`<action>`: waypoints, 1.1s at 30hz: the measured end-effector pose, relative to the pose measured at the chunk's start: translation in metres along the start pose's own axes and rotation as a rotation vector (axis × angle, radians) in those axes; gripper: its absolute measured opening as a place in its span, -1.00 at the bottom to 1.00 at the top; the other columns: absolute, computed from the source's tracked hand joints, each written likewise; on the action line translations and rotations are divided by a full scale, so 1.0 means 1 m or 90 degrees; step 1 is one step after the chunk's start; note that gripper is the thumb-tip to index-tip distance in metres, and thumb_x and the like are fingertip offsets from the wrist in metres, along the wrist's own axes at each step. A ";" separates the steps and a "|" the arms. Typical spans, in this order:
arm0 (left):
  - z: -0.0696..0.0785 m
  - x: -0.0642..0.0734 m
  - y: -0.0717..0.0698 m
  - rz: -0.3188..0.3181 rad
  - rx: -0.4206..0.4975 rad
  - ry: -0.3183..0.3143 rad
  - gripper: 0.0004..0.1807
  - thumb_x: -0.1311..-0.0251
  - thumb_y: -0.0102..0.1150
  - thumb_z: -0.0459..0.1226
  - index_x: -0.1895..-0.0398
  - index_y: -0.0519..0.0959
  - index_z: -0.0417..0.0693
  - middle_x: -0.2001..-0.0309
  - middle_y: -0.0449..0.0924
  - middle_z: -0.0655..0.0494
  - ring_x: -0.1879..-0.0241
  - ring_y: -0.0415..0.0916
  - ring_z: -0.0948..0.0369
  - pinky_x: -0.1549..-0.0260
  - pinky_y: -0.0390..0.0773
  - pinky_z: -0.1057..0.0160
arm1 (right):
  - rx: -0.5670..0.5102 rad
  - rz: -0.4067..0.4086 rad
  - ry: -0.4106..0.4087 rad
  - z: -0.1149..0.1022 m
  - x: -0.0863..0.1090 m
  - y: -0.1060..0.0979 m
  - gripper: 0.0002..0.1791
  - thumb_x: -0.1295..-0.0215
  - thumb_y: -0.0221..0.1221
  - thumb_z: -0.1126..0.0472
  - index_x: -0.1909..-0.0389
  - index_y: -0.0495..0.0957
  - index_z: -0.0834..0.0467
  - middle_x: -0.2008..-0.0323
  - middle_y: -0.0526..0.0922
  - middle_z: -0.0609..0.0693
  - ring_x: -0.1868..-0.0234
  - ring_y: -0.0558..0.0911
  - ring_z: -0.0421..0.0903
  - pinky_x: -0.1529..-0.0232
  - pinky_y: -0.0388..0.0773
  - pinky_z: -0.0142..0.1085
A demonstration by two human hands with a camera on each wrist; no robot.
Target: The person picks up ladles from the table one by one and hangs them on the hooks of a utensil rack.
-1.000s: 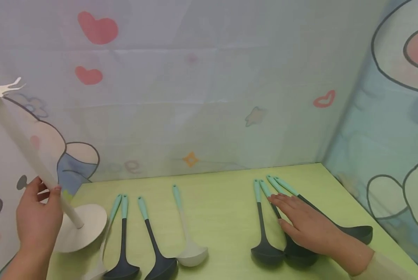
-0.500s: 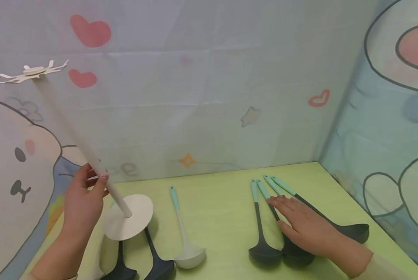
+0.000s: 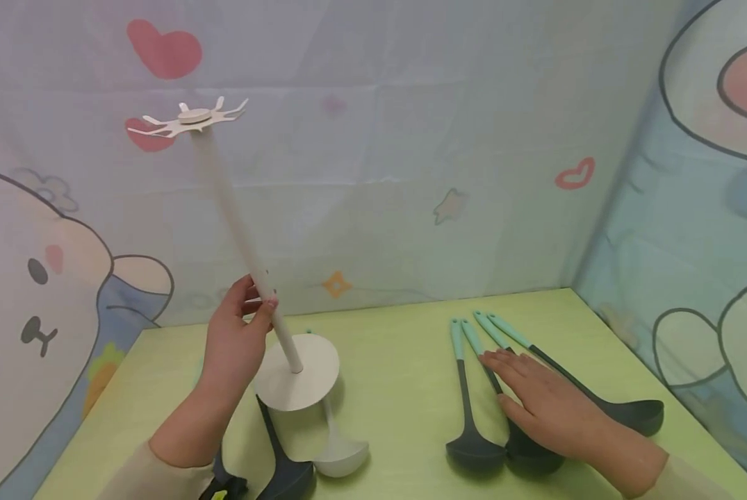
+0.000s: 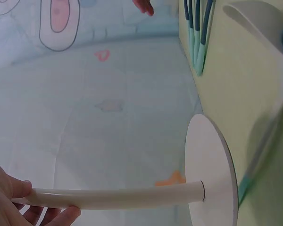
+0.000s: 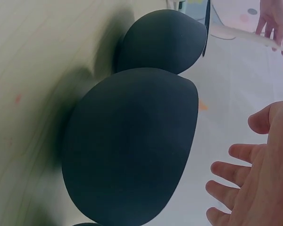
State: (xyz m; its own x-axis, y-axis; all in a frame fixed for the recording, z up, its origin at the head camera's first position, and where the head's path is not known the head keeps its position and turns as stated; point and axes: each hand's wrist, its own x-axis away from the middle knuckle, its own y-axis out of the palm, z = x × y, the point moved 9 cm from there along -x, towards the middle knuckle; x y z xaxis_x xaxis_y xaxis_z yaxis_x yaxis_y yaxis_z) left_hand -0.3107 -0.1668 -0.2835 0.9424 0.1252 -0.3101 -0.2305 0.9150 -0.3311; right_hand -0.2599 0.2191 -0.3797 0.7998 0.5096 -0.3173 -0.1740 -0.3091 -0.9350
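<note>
My left hand grips the lower pole of a white utensil stand with thumb and fingers. The stand leans left in the head view, its hooked ring at the top. Its round base hangs over the table, overlapping a white ladle and a black ladle. My right hand is held flat over black ladles on the right, fingers straight and gripping nothing. In the right wrist view the hand is apart from the big black ladle bowl.
Several black ladles with mint handles lie on the right of the yellow-green table, among them an outer one and an inner one. Another dark ladle is partly hidden by my left sleeve. A cartoon-print cloth stands behind.
My left hand has carried the stand rightward from the table's left end, across the left ladles, and its base is raised off the table. My right hand has stayed in place.
</note>
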 end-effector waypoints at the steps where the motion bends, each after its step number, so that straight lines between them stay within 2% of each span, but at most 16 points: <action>1: 0.001 -0.001 0.006 -0.007 0.008 0.000 -0.52 -0.44 0.10 -0.23 -0.39 0.35 0.09 -0.19 0.45 0.04 -0.13 0.44 0.09 0.00 0.61 0.11 | 0.000 0.000 0.001 0.000 0.001 0.000 -0.43 -0.51 0.05 0.08 -0.47 0.25 0.07 -0.39 0.36 0.00 -0.41 0.31 0.13 -0.46 -0.13 -0.36; 5: 0.006 -0.004 0.031 -0.034 0.031 0.013 -0.54 -0.43 0.11 -0.26 -0.36 0.38 0.09 -0.17 0.46 0.07 -0.11 0.45 0.11 0.02 0.62 0.13 | -0.001 -0.006 0.006 0.001 0.002 0.000 -0.43 -0.51 0.04 0.07 -0.48 0.23 0.05 -0.40 0.36 -0.01 -0.42 0.29 0.12 -0.46 -0.04 -0.27; 11: 0.013 -0.003 0.063 -0.068 0.040 0.029 -0.53 -0.43 0.11 -0.24 -0.36 0.36 0.10 -0.19 0.45 0.11 -0.11 0.46 0.13 0.05 0.62 0.12 | -0.001 0.002 0.010 0.003 0.006 -0.002 -0.43 -0.50 0.05 0.09 -0.47 0.25 0.07 -0.39 0.37 -0.01 -0.42 0.30 0.11 -0.45 -0.11 -0.36; 18: 0.008 -0.001 0.095 -0.094 0.061 0.018 -0.57 -0.42 0.12 -0.26 -0.31 0.41 0.15 -0.14 0.49 0.10 -0.09 0.47 0.12 0.07 0.63 0.15 | -0.014 -0.012 0.021 0.005 0.009 0.001 -0.44 -0.53 0.02 0.06 -0.47 0.24 0.05 -0.39 0.36 -0.02 -0.44 0.27 0.10 -0.44 -0.02 -0.29; 25: -0.001 -0.001 0.114 -0.117 0.073 0.012 -0.58 -0.39 0.15 -0.31 -0.28 0.44 0.11 -0.13 0.51 0.01 -0.09 0.50 0.08 0.06 0.63 0.13 | -0.015 0.001 0.018 0.005 0.011 -0.001 -0.46 -0.50 0.03 0.14 -0.45 0.28 0.05 -0.38 0.38 -0.04 -0.43 0.30 0.07 -0.44 -0.01 -0.30; 28: -0.002 -0.001 0.120 -0.123 0.061 0.013 -0.57 -0.39 0.15 -0.32 -0.29 0.42 0.06 -0.12 0.52 -0.03 -0.09 0.51 0.05 0.04 0.62 0.11 | -0.015 0.000 0.024 0.006 0.013 -0.001 -0.46 -0.50 0.03 0.14 -0.46 0.27 0.06 -0.39 0.37 -0.02 -0.43 0.30 0.06 -0.45 -0.08 -0.37; 33: -0.009 -0.002 0.130 -0.134 0.036 0.018 -0.56 -0.39 0.15 -0.32 -0.30 0.42 0.06 -0.08 0.54 0.01 -0.07 0.52 0.07 0.03 0.60 0.08 | -0.011 -0.008 0.031 0.008 0.017 0.002 -0.45 -0.50 0.03 0.12 -0.46 0.27 0.08 -0.40 0.37 -0.02 -0.42 0.31 0.07 -0.45 -0.02 -0.32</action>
State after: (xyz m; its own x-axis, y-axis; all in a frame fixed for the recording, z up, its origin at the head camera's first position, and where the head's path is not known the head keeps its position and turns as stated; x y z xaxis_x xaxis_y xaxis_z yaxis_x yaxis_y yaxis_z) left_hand -0.3441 -0.0516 -0.3335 0.9611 -0.0813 -0.2639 -0.0141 0.9400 -0.3408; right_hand -0.2513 0.2330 -0.3882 0.8291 0.4740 -0.2964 -0.1535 -0.3169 -0.9360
